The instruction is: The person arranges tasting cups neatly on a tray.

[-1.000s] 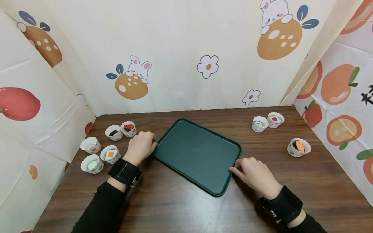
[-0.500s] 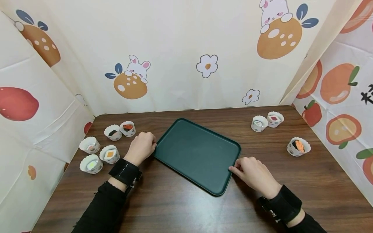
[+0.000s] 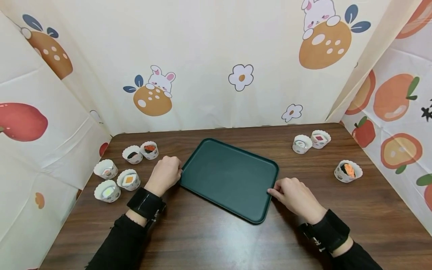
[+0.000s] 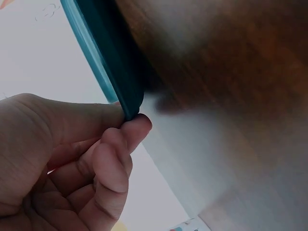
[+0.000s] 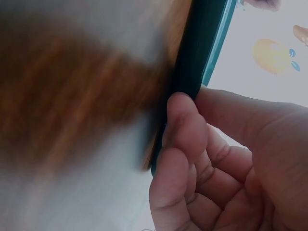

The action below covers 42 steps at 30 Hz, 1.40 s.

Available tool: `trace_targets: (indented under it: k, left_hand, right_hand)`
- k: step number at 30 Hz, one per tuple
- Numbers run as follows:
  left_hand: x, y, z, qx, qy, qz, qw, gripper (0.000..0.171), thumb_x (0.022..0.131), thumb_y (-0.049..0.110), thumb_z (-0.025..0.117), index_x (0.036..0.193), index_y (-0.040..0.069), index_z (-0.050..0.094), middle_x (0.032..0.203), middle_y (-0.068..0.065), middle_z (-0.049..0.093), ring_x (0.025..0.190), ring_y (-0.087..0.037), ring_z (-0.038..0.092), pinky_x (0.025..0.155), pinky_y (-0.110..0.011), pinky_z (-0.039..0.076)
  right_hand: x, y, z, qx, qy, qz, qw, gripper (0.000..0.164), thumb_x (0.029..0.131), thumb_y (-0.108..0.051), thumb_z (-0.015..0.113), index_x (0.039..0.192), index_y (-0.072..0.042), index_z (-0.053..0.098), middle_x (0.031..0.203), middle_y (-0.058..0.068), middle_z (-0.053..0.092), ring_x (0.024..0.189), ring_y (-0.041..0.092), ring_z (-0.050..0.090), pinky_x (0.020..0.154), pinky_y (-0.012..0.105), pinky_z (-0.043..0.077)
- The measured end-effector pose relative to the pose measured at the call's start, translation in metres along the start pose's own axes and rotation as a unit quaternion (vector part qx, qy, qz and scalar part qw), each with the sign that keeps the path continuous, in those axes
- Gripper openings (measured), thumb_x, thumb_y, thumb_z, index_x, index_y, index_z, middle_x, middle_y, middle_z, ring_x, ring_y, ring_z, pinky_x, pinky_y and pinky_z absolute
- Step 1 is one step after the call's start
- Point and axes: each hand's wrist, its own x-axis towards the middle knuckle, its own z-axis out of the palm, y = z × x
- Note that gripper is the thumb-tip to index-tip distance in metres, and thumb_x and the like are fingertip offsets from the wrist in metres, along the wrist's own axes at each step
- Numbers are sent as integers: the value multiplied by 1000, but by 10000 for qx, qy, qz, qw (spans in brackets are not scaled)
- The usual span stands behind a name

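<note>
A dark green rectangular tray point(image 3: 229, 180) lies at an angle on the brown wooden table, with nothing on it. My left hand point(image 3: 164, 174) pinches its left edge; in the left wrist view the thumb and index finger of the left hand point(image 4: 72, 149) meet on the tray's rim point(image 4: 113, 62). At the right edge my right hand point(image 3: 297, 197) pinches the rim, thumb on top. The right wrist view shows the right hand point(image 5: 226, 154) with curled fingers under the tray point(image 5: 195, 53). Both wrists wear black bands.
Several white paper cups with sushi pieces, one a cup with yellow-topped sushi point(image 3: 129, 180), stand left of the tray. Two cups point(image 3: 302, 144) sit at the back right, and a cup with orange-topped sushi point(image 3: 348, 171) nearer. Printed cloth point(image 3: 202, 75) hangs behind the table.
The tray has turned slightly, its near right corner shifting right and away from me. My right hand has moved a little up with it; the left hand still pinches its edge.
</note>
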Motion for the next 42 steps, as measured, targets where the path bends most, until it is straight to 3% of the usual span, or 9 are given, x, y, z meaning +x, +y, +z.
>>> trace_targets:
  k: [8,18,27,33,42]
  left_hand:
    - [-11,5,4,13,103,86,9999,31,90,-2,74,62,9,66,58,0,55,57,-15,52,59,-38,52]
    - [-34,19,11,227,228,6,9995,31,89,2,81,63,7,65,58,-3,60,57,-19,63,58,-44,59]
    - [-45,34,10,-53,28,-173,9998,30,89,0,79,64,6,63,57,-2,56,56,-15,58,56,-39,55]
    - [-54,42,13,-104,195,-188,9996,30,89,-1,79,65,6,63,57,-1,55,54,-13,57,54,-37,54]
    - [-51,45,13,-61,274,-93,9996,34,89,-3,76,62,8,58,56,1,49,53,-11,51,52,-33,50]
  right_hand:
    - [12,11,-3,-103,174,-59,9998,38,101,-21,76,65,-18,63,59,-8,41,52,7,40,53,23,30]
    - [37,25,-2,-327,430,-173,9984,48,101,-18,76,61,-18,49,62,-9,30,53,10,38,54,27,28]
    - [57,32,-7,-409,522,-96,9978,48,100,-16,76,60,-17,50,61,-6,34,53,13,43,54,29,31]
    - [70,36,-9,-369,658,-87,9971,47,99,-17,77,60,-16,53,61,-5,40,56,15,47,55,31,36]
    - [78,43,-12,-226,586,148,9979,37,102,-20,74,68,-13,63,64,-2,50,58,17,51,57,32,37]
